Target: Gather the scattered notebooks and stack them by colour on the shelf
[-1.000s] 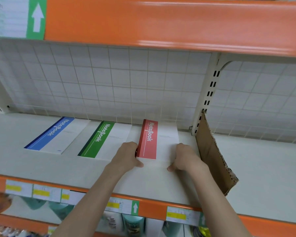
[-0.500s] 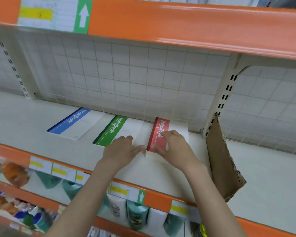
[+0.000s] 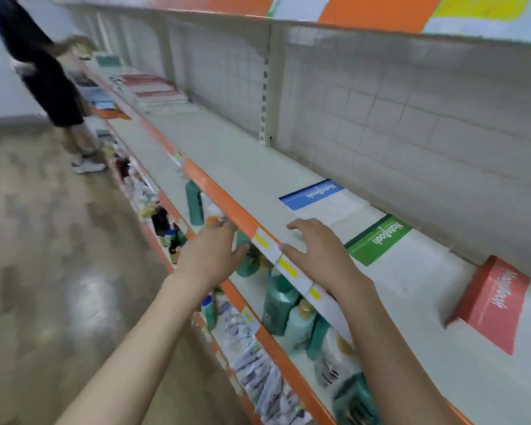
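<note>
Three notebook stacks lie along the back of your shelf (image 3: 246, 167), well apart from one another: the blue notebooks (image 3: 311, 194) furthest along, the green notebooks (image 3: 379, 239) in the middle, the red notebooks (image 3: 492, 303) nearest you on the right. Each one rests flat on the shelf board, close to the wire grid back panel (image 3: 411, 111). Both of your hands hold nothing. Your right hand (image 3: 316, 250) hovers over the front part of the shelf, fingers spread and lightly bent, just beside the green notebooks and in front of the blue ones, touching neither that you can see. Your left hand (image 3: 213, 251) hangs off the shelf's front, out past the orange shelf edge (image 3: 221, 191), fingers loose and apart. The two hands are set apart with the price label strip (image 3: 270, 250) between them. Far down the same shelf, more scattered notebooks (image 3: 154, 90) lie in a blurred heap, red and white covers showing; you cannot tell how many. Below your arms, the lower shelf carries green bottles (image 3: 278, 302) and white packets (image 3: 252, 357). At the far left another person (image 3: 43, 72) in dark clothes stands on the floor by the shelving, heavily blurred.
</note>
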